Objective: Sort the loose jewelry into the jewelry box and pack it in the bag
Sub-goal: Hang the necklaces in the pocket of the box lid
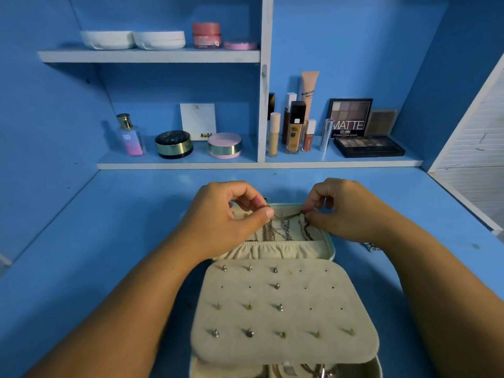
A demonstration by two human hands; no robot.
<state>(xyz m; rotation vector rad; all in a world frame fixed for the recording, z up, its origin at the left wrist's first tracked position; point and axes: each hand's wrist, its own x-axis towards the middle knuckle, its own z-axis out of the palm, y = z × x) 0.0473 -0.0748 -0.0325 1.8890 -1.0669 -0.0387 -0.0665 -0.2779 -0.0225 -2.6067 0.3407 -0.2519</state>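
Table (109, 241) carries the open jewelry box (331, 249), directly under both sets of fingers (268, 213). Padded stud panel (321, 323) is folded toward the body, below the wrists, with about a dozen studs seated. Left hand (223, 222) and right hand (346, 211) each pinch one end of a thin gold chain (289, 215), fingers clamped on it. The span is stretched between them over the lid pocket (272, 249), where other chains hang. Chain is likely very light, limp, tangle-prone, with fragile links. Best held near the clasp ends with slight tension, no yanking. Another loose chain (371, 246) lies on the table just right of the right wrist.
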